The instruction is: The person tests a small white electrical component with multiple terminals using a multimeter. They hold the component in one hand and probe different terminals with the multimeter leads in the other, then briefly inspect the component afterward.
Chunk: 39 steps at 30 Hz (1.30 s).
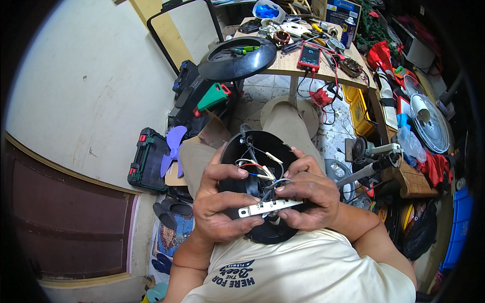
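Close to my chest, I hold a black round housing (273,235) with its hollow side facing up. Thin white, red, blue and dark wires (263,174) with pale sleeves run across its opening. A white switch strip (248,210) with a hole at its end lies across the near part. My left hand (218,199) is closed, its thumb and fingers gripping the strip's left end against the housing. The fingers of my right hand (309,194) close on the strip's right part, beside the wires. The housing's underside is hidden.
Ahead stands a wooden table (283,64) with a red multimeter (309,57), tools and motor parts. A black round base (209,64) carrying green-handled pliers (245,50) overhangs its left edge. A purple fan blade (173,150) and toolbox (146,160) are left; a yellow crate (357,110) is right.
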### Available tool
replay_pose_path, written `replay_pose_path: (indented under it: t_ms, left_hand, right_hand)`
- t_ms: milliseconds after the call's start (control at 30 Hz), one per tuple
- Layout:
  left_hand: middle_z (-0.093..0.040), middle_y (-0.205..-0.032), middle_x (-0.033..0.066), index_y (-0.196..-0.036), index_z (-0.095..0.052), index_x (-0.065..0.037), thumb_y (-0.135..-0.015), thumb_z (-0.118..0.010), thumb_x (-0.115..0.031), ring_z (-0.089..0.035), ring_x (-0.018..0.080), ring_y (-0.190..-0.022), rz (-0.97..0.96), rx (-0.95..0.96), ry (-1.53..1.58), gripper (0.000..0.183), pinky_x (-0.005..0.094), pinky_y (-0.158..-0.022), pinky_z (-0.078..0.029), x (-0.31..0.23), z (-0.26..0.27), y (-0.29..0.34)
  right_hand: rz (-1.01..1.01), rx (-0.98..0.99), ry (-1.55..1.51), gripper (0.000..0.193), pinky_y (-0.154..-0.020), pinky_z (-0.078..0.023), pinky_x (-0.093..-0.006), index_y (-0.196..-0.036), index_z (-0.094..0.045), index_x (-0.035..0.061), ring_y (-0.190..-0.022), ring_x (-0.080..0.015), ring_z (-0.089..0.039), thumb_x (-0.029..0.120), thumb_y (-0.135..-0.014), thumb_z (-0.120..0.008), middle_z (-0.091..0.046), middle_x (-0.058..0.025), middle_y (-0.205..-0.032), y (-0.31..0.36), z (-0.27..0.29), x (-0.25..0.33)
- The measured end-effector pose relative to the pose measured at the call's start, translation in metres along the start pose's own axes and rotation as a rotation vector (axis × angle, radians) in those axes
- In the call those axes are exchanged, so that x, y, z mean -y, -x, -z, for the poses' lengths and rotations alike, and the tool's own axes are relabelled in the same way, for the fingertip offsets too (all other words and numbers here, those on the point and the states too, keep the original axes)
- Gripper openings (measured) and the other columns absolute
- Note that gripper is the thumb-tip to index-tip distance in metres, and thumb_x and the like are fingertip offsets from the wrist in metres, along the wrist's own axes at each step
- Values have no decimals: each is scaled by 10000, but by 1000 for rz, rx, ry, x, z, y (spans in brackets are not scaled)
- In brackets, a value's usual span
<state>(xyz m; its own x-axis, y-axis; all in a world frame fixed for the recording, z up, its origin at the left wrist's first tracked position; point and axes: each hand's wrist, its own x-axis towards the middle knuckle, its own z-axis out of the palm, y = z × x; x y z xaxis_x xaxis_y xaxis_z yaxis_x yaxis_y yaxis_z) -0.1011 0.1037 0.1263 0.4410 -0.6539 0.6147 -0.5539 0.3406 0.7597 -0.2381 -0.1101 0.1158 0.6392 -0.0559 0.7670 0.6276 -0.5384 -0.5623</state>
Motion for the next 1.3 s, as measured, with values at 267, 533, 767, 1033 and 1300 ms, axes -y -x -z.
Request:
replay_pose_path:
  t_ms: [267, 533, 767, 1033, 1300]
  left_hand:
    - [-582, -1348, 134, -1113, -785, -174, -658, -999, -204, -465, 548, -1430, -45, 29, -173, 504, 681, -1237, -309, -1, -5, -5]
    - [-771, -869, 40, -1066, -796, -134, -718, -947, -133, -734, 330, -1128, -103, 100, -264, 380, 705, -1285, -204, -3, 1, -8]
    - [-675, -706, 55, -938, -820, -73, -789, -890, -352, -719, 388, -1063, -57, 137, -222, 324, 692, -1300, -141, -5, 4, -8]
    - [-603, -616, 46, -896, -821, -53, -807, -858, -318, -730, 342, -913, -80, 159, -243, 283, 694, -1304, -115, -10, 1, -11]
    - [-590, -632, 32, -921, -827, -60, -830, -841, -351, -714, 276, -806, -112, 134, -248, 305, 712, -1304, -112, -6, -4, -10]
  right_hand:
    - [-22, -46, -69, 401, -1165, -397, -609, -1134, -815, 48, -936, -284, -668, 180, -774, -933, -768, -70, -989, 6, -1, -5]
    - [71, 13, 81, 593, -1176, -343, -671, -1282, -735, 114, -1040, -296, -637, 190, -728, -933, -682, -52, -1081, 6, -6, -4]
    - [107, 74, 149, 606, -1167, -359, -706, -1286, -756, 104, -910, -277, -642, 207, -714, -930, -688, -38, -893, 4, -2, 1]
    - [110, 32, 177, 550, -1153, -390, -717, -1211, -787, 60, -814, -257, -652, 210, -705, -938, -673, -34, -791, 4, -4, 5]
    - [106, 6, 161, 690, -1137, -388, -722, -1313, -696, 84, -861, -278, -645, 219, -697, -976, -696, -38, -904, 1, -3, 5]
